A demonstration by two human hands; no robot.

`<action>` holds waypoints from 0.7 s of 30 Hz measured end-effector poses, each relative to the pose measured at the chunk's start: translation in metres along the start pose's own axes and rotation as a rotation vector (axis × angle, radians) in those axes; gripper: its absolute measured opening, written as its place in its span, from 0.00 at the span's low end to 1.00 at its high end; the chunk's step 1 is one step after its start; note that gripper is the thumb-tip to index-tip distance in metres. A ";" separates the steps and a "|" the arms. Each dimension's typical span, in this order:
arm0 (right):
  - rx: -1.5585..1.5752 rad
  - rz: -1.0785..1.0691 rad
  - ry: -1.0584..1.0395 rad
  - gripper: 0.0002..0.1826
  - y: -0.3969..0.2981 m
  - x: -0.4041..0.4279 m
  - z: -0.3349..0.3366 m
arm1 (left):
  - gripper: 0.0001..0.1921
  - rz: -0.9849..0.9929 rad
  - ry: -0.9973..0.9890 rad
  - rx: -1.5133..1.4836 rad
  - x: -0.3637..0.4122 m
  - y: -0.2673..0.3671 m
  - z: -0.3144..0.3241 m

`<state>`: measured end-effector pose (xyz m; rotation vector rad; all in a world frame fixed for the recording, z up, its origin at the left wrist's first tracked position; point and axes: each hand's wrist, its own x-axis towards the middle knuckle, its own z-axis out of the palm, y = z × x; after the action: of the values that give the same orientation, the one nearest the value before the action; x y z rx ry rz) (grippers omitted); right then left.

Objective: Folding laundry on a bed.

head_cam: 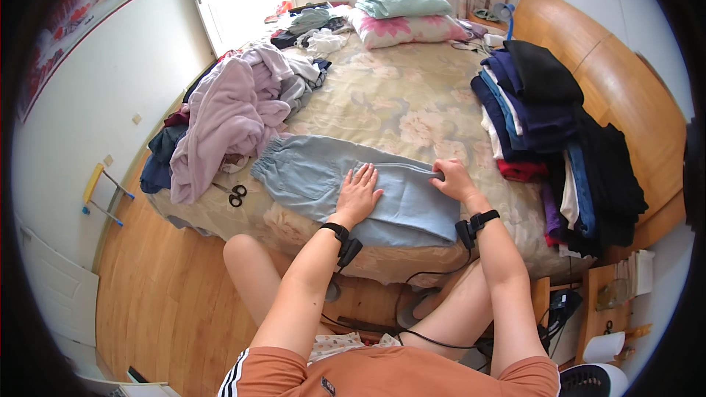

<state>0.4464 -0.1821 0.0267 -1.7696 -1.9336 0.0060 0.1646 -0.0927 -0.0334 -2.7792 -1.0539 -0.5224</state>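
Note:
Light blue trousers (298, 168) with a gathered elastic waistband lie on the bed, waistband to the left and legs to the right. My left hand (358, 193) rests flat on the middle of them, fingers spread. At the upper right edge of the legs, my right hand (453, 178) pinches the fabric between thumb and fingers. A patch pocket shows near the waistband. Both wrists wear black straps with small devices, and a black cable hangs from them. Left of the trousers lies a pair of scissors (236, 196) with black handles.
A rumpled lilac fleece (231, 116) tops a heap of clothes at left. Folded dark clothes (529, 99) are stacked at right by the wooden headboard (612, 82). Pillows (405, 16) lie at the far side of the floral bedspread (386, 105). A yellow folding stool (95, 184) stands left.

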 end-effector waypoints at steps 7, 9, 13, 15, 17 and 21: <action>-0.267 0.137 -0.063 0.18 0.024 -0.002 -0.002 | 0.29 -0.027 0.074 -0.059 -0.002 -0.002 0.000; -0.256 0.218 -0.055 0.20 0.036 -0.007 0.012 | 0.29 -0.026 0.086 -0.048 0.000 0.000 0.002; -0.496 0.413 0.078 0.25 0.045 -0.014 0.022 | 0.29 -0.024 0.100 -0.048 0.000 -0.001 0.001; -0.409 0.293 0.173 0.28 0.037 -0.017 0.022 | 0.30 -0.025 0.083 -0.050 0.002 0.001 0.004; -0.218 0.039 0.364 0.34 0.010 -0.017 0.019 | 0.31 -0.037 0.069 -0.044 0.002 0.002 0.006; -0.307 -0.074 -0.140 0.40 -0.090 -0.102 0.041 | 0.32 -0.050 0.046 -0.037 -0.002 -0.001 0.002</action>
<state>0.3489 -0.2767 -0.0157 -1.9326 -2.1960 -0.2078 0.1633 -0.0926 -0.0363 -2.7643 -1.1175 -0.6150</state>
